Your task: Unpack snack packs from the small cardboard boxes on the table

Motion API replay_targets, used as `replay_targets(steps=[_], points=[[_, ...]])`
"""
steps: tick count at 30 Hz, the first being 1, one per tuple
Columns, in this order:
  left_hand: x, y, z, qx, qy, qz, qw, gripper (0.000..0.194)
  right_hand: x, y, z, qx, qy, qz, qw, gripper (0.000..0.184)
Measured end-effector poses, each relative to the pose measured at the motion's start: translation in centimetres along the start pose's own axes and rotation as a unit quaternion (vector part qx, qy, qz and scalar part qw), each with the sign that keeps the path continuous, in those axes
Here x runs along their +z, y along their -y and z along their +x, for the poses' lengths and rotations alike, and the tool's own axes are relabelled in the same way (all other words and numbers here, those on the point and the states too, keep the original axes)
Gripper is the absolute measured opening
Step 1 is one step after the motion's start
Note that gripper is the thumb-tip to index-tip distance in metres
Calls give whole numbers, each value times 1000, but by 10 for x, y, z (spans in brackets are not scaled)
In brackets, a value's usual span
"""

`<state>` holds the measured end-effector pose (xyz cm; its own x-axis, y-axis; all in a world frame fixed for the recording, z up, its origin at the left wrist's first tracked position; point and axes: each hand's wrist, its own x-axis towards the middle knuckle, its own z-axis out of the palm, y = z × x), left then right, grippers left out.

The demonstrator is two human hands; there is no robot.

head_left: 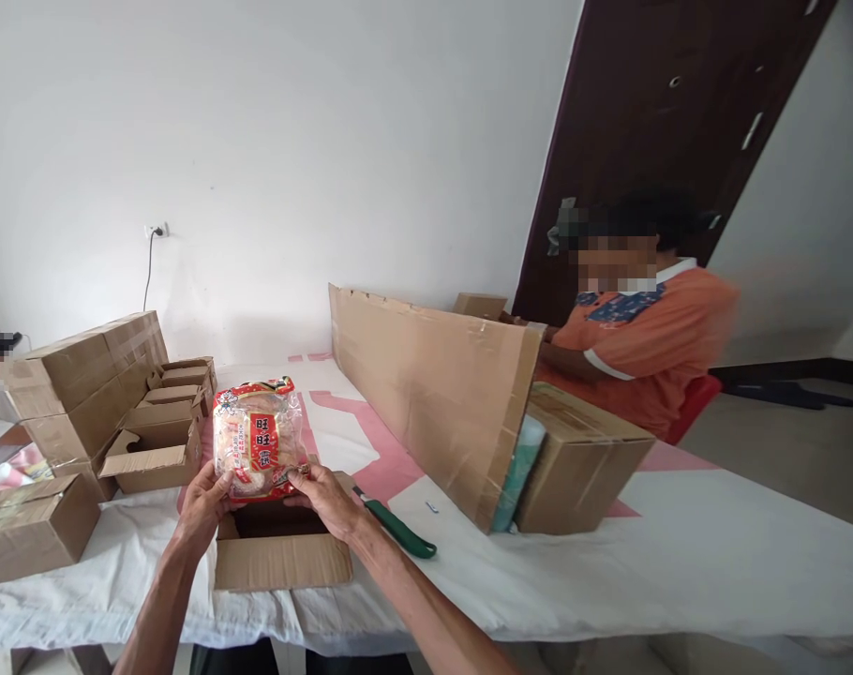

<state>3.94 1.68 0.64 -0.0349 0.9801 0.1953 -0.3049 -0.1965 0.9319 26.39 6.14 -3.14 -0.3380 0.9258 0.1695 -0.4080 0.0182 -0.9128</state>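
A clear and red snack bag of rice crackers point(258, 439) is held upright between my two hands. My left hand point(207, 506) grips its lower left corner, thumb on the front. At the lower right corner my right hand point(328, 497) pinches the bag's edge. Just below the bag stands an open cardboard box point(284, 562), its front flap folded outward; the inside is dark and mostly hidden. A knife with a green handle point(405, 532) lies on the cloth to the right of my right hand.
Open boxes point(152, 450) and stacked closed cartons point(82, 375) stand on the left. A tall cardboard panel point(433, 394) divides the table, with a carton point(588, 459) behind it. A person in an orange shirt point(651, 337) sits beyond; another person is partly visible far left.
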Motion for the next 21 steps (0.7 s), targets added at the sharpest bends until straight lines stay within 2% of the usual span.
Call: replay_targets(steps=[7, 11, 14, 17, 21], points=[[2, -5, -4, -6, -8, 6, 1000, 66, 2, 6, -4, -8, 3, -25, 1000, 62], [-3, -1, -3, -5, 5, 18, 1000, 60, 7, 36, -4, -101, 2, -76, 992, 66], [-6, 3, -2, -3, 22, 29, 999, 55, 12, 66, 7, -167, -3, -78, 983, 62], [-7, 4, -1, 0, 38, 41, 998, 55, 14, 87, 24, -203, -29, -83, 975, 54], [-4, 1, -2, 7, 41, 50, 998, 59, 11, 93, 44, -218, -83, -103, 967, 55]])
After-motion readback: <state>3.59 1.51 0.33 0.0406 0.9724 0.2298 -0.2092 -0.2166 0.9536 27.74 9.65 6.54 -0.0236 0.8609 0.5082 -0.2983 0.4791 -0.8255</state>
